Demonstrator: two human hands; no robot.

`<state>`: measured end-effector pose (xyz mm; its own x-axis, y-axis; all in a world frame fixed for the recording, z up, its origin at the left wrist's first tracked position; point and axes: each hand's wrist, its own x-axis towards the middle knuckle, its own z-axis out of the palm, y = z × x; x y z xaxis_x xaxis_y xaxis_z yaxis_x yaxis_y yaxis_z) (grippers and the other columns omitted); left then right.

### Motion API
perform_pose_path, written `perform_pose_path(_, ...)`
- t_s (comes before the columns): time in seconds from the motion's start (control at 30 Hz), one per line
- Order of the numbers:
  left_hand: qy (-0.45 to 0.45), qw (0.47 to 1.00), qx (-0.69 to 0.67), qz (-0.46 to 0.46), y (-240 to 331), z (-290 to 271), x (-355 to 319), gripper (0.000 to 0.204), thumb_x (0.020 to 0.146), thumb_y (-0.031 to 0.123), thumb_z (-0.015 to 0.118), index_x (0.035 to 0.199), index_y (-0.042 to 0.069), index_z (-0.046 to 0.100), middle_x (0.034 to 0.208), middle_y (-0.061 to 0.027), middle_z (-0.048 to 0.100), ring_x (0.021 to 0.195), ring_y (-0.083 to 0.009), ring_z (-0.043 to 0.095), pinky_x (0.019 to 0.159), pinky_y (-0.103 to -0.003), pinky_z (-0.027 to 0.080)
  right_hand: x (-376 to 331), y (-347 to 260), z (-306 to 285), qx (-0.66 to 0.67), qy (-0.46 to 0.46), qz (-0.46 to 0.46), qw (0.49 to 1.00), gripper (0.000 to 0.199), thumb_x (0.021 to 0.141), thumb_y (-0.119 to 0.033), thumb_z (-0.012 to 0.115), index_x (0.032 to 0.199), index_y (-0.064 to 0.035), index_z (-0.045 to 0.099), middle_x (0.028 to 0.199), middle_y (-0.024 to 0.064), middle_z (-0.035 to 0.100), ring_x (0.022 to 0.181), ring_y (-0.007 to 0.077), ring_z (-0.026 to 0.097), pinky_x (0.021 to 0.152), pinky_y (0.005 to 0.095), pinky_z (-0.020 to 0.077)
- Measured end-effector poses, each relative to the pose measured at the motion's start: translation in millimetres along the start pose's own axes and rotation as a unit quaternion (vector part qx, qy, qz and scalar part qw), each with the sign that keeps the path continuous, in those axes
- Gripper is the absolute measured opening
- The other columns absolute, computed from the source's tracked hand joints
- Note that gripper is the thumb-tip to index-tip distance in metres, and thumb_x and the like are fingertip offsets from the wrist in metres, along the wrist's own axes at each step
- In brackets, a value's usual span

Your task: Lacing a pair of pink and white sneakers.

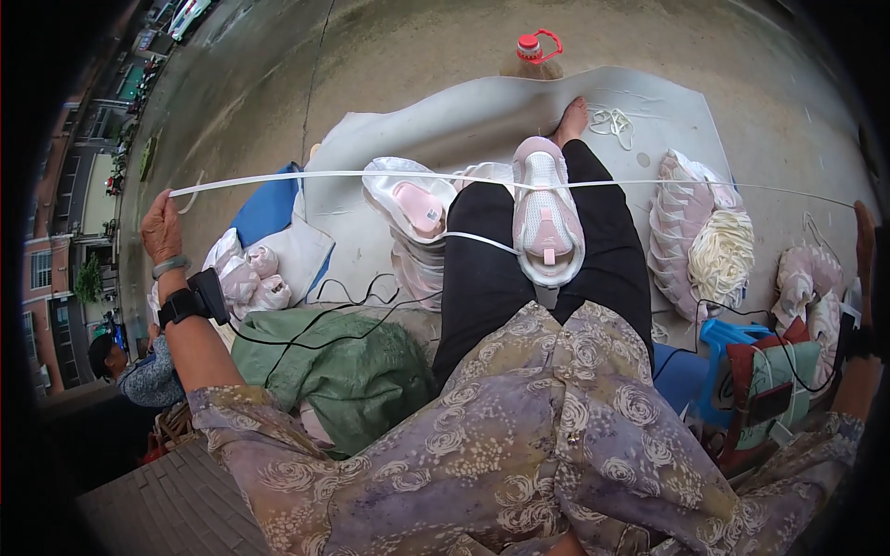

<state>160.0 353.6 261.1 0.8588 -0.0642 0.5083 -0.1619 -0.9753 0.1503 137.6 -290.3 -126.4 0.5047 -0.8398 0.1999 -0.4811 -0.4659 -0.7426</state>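
Observation:
A long white shoelace (324, 174) stretches across the view, pulled out to both sides. It passes through the front of a pink and white shoe upper (547, 208) that lies between my thighs, toe pointing away. At the far left my left hand (162, 230) is closed on one end, a short tail hanging past the fingers. My right hand (864, 246), at the far right rim, is closed at the other end; it shows edge-on and dark. Another white lace length (482, 242) runs from the upper toward a stack of similar uppers (417, 208) beside my left thigh.
Right of my legs lie a row of uppers (677, 227) and a bundle of laces (721, 255). A green sack (329, 371) sits at left, a blue stool (728, 366) at right. Beyond the pale sheet (436, 111) stands a red-capped bottle (530, 51). Black cables (348, 338) trail from my wrists.

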Motion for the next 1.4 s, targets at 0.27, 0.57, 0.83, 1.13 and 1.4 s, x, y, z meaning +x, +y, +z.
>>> perform_pose_path(0.27, 0.073, 0.996, -0.031, -0.029, -47, -64, 39, 0.025, 0.086, 0.016, 0.054, 0.107, 0.006, 0.061, 0.076, -0.0004, 0.062, 0.067, -0.0064, 0.053, 0.060, -0.020, 0.042, 28, 97, 148, 0.151, 0.082, 0.031, 0.985, 0.039, 0.094, -0.028, 0.024, 0.091, -0.0008, 0.052, 0.098, 0.0187, 0.057, 0.094, 0.0325, 0.051, 0.078, 0.0421, 0.0390)
perform_pose_path(0.57, 0.005, 0.970, -0.131, -0.207, -12, -58, 44, 0.018, 0.085, 0.020, 0.052, 0.091, 0.006, 0.062, 0.068, -0.0008, 0.060, 0.053, -0.0058, 0.053, 0.045, -0.018, 0.043, 92, 40, -347, -0.179, -0.058, -0.024, 0.982, 0.024, 0.086, -0.026, 0.045, 0.082, -0.0065, 0.058, 0.072, 0.0031, 0.050, 0.062, 0.0141, 0.042, 0.054, 0.0264, 0.0341)
perform_pose_path(0.83, -0.524, 0.750, -0.329, -0.234, 207, 138, -148, 0.023, 0.080, 0.020, 0.058, 0.063, 0.005, 0.055, 0.051, -0.0044, 0.055, 0.037, -0.0094, 0.050, 0.033, -0.020, 0.036, -61, 64, -298, 0.249, -0.383, 0.332, 0.825, 0.010, 0.081, -0.018, 0.060, 0.077, -0.0088, 0.058, 0.055, -0.0078, 0.039, 0.044, 0.0018, 0.032, 0.038, 0.0176, 0.0243)
perform_pose_path(1.13, -0.519, 0.639, -0.498, -0.271, 359, 211, -226, 0.022, 0.082, 0.019, 0.059, 0.066, 0.004, 0.057, 0.053, -0.0009, 0.053, 0.040, -0.0049, 0.044, 0.036, -0.018, 0.033, -120, -20, -204, 0.341, -0.475, 0.358, 0.728, 0.008, 0.084, -0.012, 0.056, 0.079, -0.0064, 0.056, 0.070, 0.0026, 0.059, 0.054, 0.0070, 0.055, 0.046, 0.0188, 0.0428)
perform_pose_path(1.4, -0.426, 0.558, -0.605, -0.375, 363, 218, -235, 0.012, 0.082, 0.008, 0.058, 0.071, 0.002, 0.056, 0.061, -0.0037, 0.058, 0.048, -0.0064, 0.054, 0.042, -0.017, 0.042, -128, -24, -186, 0.379, -0.479, 0.274, 0.743, 0.008, 0.084, -0.011, 0.055, 0.078, -0.0056, 0.055, 0.070, 0.0015, 0.059, 0.054, 0.0040, 0.051, 0.045, 0.0158, 0.0369)
